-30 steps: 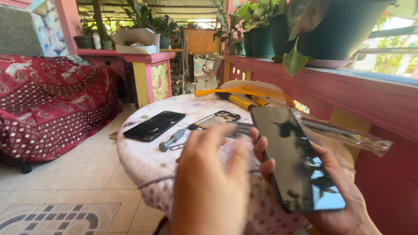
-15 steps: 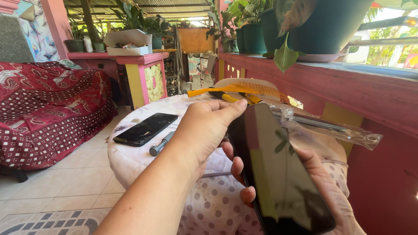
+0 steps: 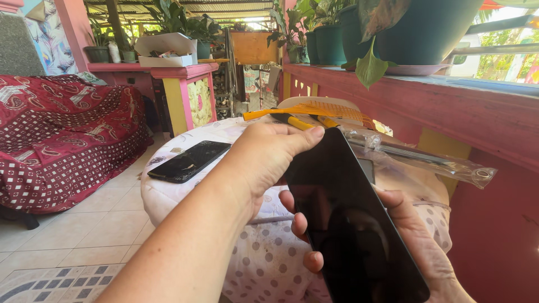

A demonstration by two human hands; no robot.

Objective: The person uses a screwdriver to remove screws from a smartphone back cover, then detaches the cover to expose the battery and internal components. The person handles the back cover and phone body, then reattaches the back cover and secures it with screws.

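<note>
Lower right of the frame: black phone (image 3: 351, 224) with a dark glossy screen, tilted, cradled in the right hand (image 3: 418, 241), fingers (image 3: 306, 224) curled round its left edge from beneath. Centre: left hand (image 3: 269, 154) reaching in from the lower left, fingers closed over the phone's top corner, thumb laid flat along the upper edge. Behind, mid-frame: round table (image 3: 185, 196) under a spotted cloth. On its left part, a second black phone (image 3: 190, 161) lying flat, well apart from both hands. Further back, yellow tools (image 3: 303, 115) near the far rim. To the right, clear plastic bag (image 3: 426, 160) stretching toward the pink wall. Left side: red patterned sofa (image 3: 62, 146).
</note>
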